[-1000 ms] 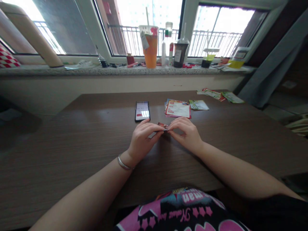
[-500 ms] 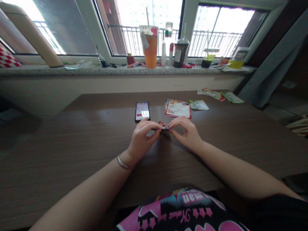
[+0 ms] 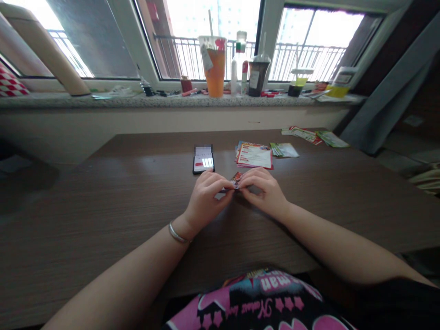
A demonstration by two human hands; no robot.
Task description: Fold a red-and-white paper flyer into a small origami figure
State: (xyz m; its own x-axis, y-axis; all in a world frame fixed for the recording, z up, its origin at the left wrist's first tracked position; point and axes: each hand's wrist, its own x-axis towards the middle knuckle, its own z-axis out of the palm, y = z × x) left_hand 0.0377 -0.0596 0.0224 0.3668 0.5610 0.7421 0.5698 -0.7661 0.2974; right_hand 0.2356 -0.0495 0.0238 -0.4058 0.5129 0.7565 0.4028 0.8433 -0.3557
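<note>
In the head view, one small printed piece [image 3: 237, 178], centrally placed, is pinched between thumb and fingertips by both left hand [image 3: 208, 195] and right hand [image 3: 265, 190]. Two-handed shaping seems underway; a steady, light pinch is judged to be called for. From it, one phone [image 3: 203, 160] is seen at ten o'clock, one red-bordered stack [image 3: 254, 156] at one, one greenish stack [image 3: 284, 150] at two.

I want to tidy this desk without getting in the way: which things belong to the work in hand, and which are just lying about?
In use:
small printed piece, pinched by the left hand and right hand
perhaps the red-edged sheets just beyond

Seemingly just lying about:
phone, screen lit
green-and-white cards beside those sheets
orange drink and dark drink on the windowsill
</note>
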